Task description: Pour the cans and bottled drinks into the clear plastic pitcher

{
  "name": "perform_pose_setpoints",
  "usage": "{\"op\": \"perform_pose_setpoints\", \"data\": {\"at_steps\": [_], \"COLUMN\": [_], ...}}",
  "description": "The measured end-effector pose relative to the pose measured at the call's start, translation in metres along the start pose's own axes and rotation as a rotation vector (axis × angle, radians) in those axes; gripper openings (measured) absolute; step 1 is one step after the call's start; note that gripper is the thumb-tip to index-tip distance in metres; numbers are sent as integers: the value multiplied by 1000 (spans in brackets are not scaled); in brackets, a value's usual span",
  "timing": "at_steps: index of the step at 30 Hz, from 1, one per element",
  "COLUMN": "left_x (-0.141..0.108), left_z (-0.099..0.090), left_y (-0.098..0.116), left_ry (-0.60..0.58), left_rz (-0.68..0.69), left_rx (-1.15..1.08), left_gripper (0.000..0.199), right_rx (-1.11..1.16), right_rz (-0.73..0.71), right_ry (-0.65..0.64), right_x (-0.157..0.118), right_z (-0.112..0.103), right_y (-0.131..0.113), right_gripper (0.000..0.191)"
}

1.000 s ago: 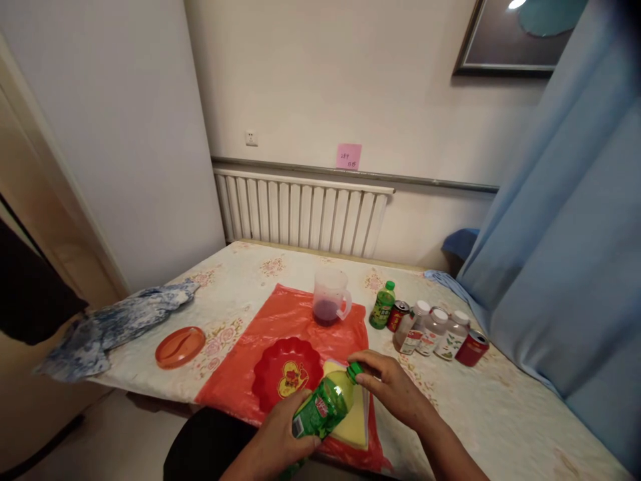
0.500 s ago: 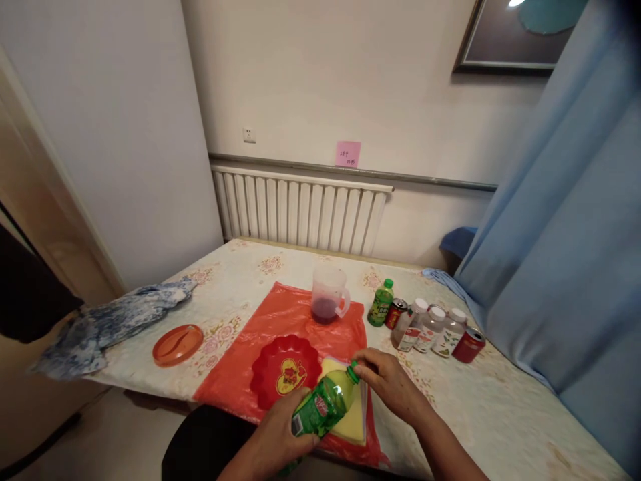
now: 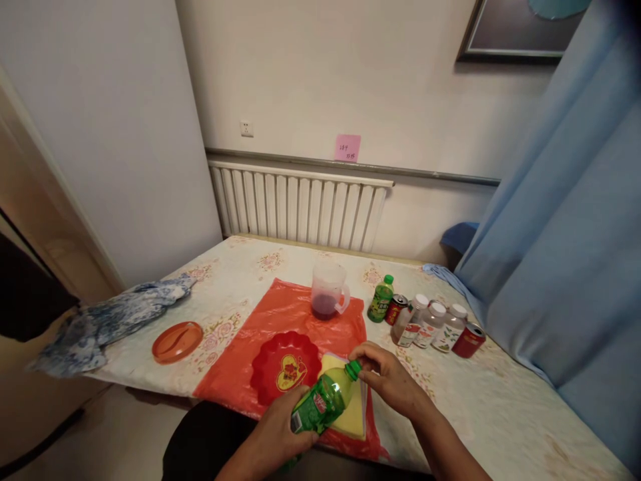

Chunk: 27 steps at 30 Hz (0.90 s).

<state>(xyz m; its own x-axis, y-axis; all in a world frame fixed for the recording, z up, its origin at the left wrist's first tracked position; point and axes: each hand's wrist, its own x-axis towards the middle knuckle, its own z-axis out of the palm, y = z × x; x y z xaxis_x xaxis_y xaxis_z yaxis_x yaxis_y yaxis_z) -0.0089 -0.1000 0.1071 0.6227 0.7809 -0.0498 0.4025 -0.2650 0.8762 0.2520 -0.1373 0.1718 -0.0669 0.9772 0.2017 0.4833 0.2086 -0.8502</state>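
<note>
A green-labelled drink bottle (image 3: 323,401) is tilted toward the upper right in front of me. My left hand (image 3: 283,427) wraps around its lower body. At the neck, the thumb and fingers of my right hand (image 3: 383,374) are closed on the green cap, which sits on the bottle. Behind the bottle lies a yellow cloth (image 3: 353,421), partly covered by it. To the left is a red scalloped plate (image 3: 265,367) with a yellow heart print. A clear plastic jug (image 3: 328,287) with dark purple liquid stands farther back.
A red plastic sheet (image 3: 240,354) lies under the plate and jug. At right stand another green bottle (image 3: 380,300), a dark red can (image 3: 396,308), several white-capped bottles (image 3: 448,327) and a red can (image 3: 469,341). An orange lid (image 3: 170,347) and a blue patterned cloth (image 3: 125,314) lie at left.
My view has shifted slightly. The bottle stays in my left hand, and my right fingers remain at the cap with a small change in position.
</note>
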Motion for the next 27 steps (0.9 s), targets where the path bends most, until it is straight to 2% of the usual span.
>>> {"op": "perform_pose_setpoints", "data": {"at_steps": [5, 9, 17, 27], "left_x": [0, 0, -1, -2], "left_z": [1, 1, 1, 1], "left_y": [-2, -5, -10, -5], "left_ry": [6, 7, 8, 3], "left_rz": [5, -1, 5, 10], "left_rx": [-7, -7, 1, -12], "left_gripper": [60, 63, 66, 59], "right_rx": [5, 3, -100, 200], "right_rz": [16, 88, 100, 113], "right_ry": [-17, 7, 36, 46], "right_x": [0, 1, 1, 0], "right_z": [0, 2, 5, 7], "right_y": [-7, -13, -12, 6], "right_gripper": [26, 34, 18, 22]}}
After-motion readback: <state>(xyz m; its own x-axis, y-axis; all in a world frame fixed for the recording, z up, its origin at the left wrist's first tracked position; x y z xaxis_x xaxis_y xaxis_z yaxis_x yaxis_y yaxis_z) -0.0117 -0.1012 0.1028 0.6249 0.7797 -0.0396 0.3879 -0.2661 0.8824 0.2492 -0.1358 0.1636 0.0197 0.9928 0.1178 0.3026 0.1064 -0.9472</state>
